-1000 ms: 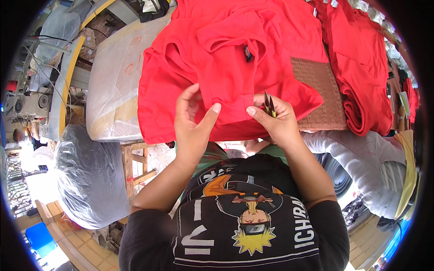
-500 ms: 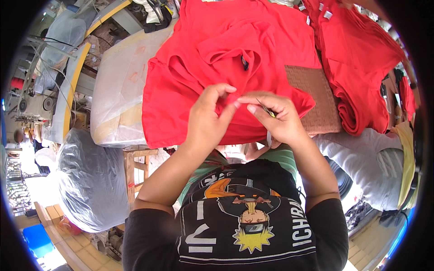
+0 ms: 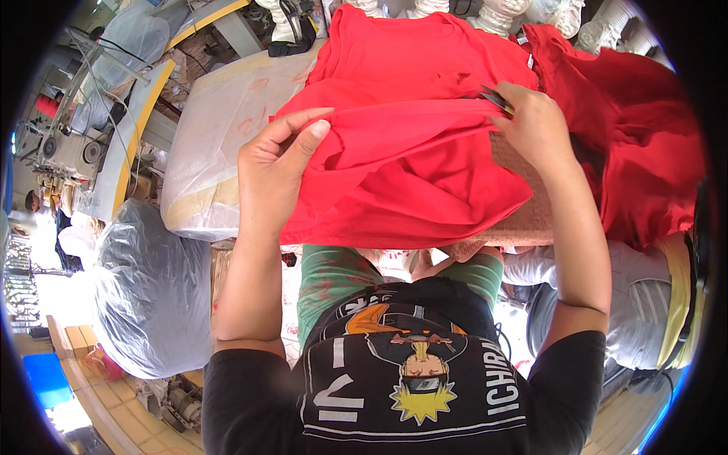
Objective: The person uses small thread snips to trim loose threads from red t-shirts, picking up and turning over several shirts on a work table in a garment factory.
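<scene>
A bright red cotton garment (image 3: 409,144) lies spread over the plastic-wrapped worktop (image 3: 220,144), and both hands stretch a fold of it taut between them. The left hand (image 3: 277,171) pinches the garment's left edge between thumb and curled fingers, while the right hand (image 3: 531,125) is closed on the garment's right part together with a small dark snipping tool (image 3: 493,98). A heap of more red cloth (image 3: 629,136) lies just right of the garment.

Plastic-covered worktable (image 3: 220,144), bulging clear plastic sack (image 3: 148,296) on the left, sewing machines (image 3: 61,144) beyond, bright daylight
</scene>
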The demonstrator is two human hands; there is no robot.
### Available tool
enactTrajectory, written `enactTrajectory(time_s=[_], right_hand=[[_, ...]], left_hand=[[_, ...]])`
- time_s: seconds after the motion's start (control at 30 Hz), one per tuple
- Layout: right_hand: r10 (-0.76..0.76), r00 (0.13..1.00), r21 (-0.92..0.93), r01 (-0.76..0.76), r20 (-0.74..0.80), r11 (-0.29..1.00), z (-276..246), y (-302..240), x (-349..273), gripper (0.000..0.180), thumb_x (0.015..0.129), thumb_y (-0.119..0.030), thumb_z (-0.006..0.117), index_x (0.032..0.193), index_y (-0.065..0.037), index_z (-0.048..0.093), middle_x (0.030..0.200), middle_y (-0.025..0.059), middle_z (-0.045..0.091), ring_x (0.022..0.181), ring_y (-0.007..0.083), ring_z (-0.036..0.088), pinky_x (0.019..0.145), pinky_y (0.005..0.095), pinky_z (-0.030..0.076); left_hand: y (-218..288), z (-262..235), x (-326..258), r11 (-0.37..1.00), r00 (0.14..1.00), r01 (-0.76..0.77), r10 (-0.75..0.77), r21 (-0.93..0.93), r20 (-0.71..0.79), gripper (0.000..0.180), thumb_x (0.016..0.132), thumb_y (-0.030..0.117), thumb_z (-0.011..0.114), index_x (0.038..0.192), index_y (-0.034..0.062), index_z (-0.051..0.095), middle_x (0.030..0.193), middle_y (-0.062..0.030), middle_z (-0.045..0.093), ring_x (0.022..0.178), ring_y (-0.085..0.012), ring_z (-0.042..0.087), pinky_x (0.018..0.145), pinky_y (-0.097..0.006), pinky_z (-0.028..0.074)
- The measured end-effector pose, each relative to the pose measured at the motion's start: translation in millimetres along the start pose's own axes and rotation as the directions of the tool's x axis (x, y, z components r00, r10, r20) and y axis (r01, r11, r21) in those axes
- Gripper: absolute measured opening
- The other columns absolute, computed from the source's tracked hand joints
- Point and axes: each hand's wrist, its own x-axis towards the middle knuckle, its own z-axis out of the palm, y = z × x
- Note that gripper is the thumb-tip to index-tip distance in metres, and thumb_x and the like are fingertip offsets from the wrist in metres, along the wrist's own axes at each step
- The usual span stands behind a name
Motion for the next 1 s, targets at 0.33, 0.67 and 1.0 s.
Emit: enactTrajectory(time_s=[0.33, 0.67, 1.0], right_hand=[[-0.313, 0.897, 0.386, 0.181, 0.311, 0.905, -92.3, -1.0, -39.6, 0.035, 0.073, -0.019, 0.068, 0.106, -0.006, 0.063, 0.095, 0.0153, 0.066, 0.079, 0.0338, 0.063, 0.066, 0.0372, 0.049], [-0.277, 0.815, 0.666, -0.169, 0.509, 0.727, -115.3, 1.6, -80.9, 0.052, 0.065, 0.013, 0.06, 0.116, 0.007, 0.055, 0.1, 0.02, 0.065, 0.091, 0.0247, 0.067, 0.078, 0.0278, 0.053], [-0.307, 0.796, 0.813, 0.573, -0.521, 0.106, -138.7, -52.8, -119.6, 0.062, 0.07, -0.017, 0.066, 0.128, -0.018, 0.046, 0.076, -0.0102, 0.063, 0.055, 0.008, 0.045, 0.051, 0.0204, 0.032]], left_hand=[[-56.5, -69.4, 46.5, 0.97, 0.899, -0.1, 0.183, 0.221, -0.398, 0.03, 0.087, 0.012, 0.061, 0.116, 0.0028, 0.057, 0.105, -0.0053, 0.062, 0.096, -0.0116, 0.056, 0.086, -0.026, 0.044], [-62.7, 32.0, 8.8, 0.877, 0.954, -0.255, 0.158, 0.407, 0.256, 0.025, 0.082, 0.015, 0.064, 0.105, 0.0057, 0.062, 0.106, -0.0085, 0.062, 0.102, -0.022, 0.057, 0.088, -0.031, 0.044], [-97.1, 89.6, -21.4, 0.731, 0.849, -0.435, 0.14, 0.525, 0.509, 0.028, 0.076, 0.018, 0.068, 0.104, 0.0112, 0.063, 0.106, -0.0086, 0.06, 0.102, -0.0282, 0.053, 0.087, -0.035, 0.044]])
